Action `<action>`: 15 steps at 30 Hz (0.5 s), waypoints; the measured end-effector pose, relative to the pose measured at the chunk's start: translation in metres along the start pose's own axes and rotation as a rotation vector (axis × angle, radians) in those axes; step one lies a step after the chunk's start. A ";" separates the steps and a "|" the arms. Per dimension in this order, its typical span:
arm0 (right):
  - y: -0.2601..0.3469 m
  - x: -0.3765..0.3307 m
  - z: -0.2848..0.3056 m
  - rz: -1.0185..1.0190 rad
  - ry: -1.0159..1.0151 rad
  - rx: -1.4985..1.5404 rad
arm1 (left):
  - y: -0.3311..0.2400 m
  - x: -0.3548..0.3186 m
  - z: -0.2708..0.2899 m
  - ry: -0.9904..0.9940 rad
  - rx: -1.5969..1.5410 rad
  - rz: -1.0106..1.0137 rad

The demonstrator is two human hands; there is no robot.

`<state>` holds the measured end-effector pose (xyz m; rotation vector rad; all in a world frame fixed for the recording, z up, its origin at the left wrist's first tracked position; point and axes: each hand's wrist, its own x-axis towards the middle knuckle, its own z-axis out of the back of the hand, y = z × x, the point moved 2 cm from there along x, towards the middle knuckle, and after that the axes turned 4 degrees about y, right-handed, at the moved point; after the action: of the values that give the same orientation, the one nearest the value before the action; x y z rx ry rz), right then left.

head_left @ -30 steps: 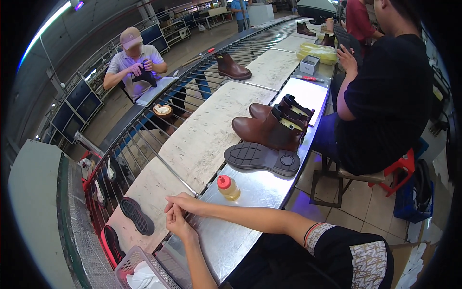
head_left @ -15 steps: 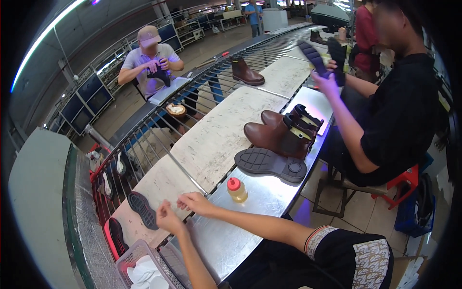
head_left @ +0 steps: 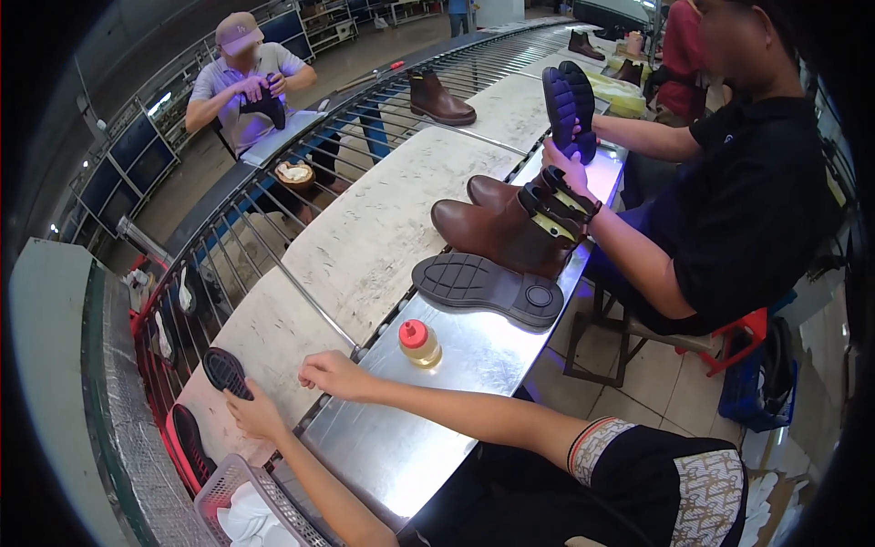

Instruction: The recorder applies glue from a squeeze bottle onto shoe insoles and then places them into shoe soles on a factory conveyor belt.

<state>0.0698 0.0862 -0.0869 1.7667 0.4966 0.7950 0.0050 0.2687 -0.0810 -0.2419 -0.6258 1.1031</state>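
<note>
My left hand [head_left: 256, 415] has its fingers and thumb closed round the near end of a dark shoe sole [head_left: 223, 369], hiding that end. The sole lies at the left end of the pale-topped conveyor. My right hand [head_left: 334, 375] hovers by the bench edge with its fingers curled in, and nothing shows in them. Just left of the held sole rests a second sole with a red edge [head_left: 190, 444]. A small bottle with a red cap [head_left: 419, 344] stands on the metal bench, right of my right hand.
Brown boots [head_left: 501, 228] and a large dark sole [head_left: 488, 289] sit on the metal bench [head_left: 387, 456]. A basket of white pieces [head_left: 217, 492] is at the lower left. A co-worker [head_left: 738, 201] at right holds two soles; another person [head_left: 246, 87] works across the conveyor.
My left hand has moved left and down onto the dark sole and closed on its near end. My right hand stays near the bench edge. The whole view has shifted slightly.
</note>
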 end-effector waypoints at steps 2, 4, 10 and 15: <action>0.011 -0.004 -0.003 -0.038 -0.043 -0.234 | 0.001 -0.002 0.004 -0.002 0.007 -0.048; 0.008 -0.003 -0.006 0.046 -0.106 -0.238 | 0.002 -0.006 0.003 0.134 0.085 -0.264; -0.002 0.000 0.003 0.116 -0.307 -0.145 | -0.011 -0.043 0.058 0.299 -0.119 -0.451; -0.002 0.003 -0.005 0.146 -0.304 -0.157 | -0.018 -0.178 0.143 0.482 -0.109 -0.607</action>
<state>0.0684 0.0918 -0.0876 1.7510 0.1015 0.6308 -0.1181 0.0856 -0.0194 -0.3679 -0.2901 0.4003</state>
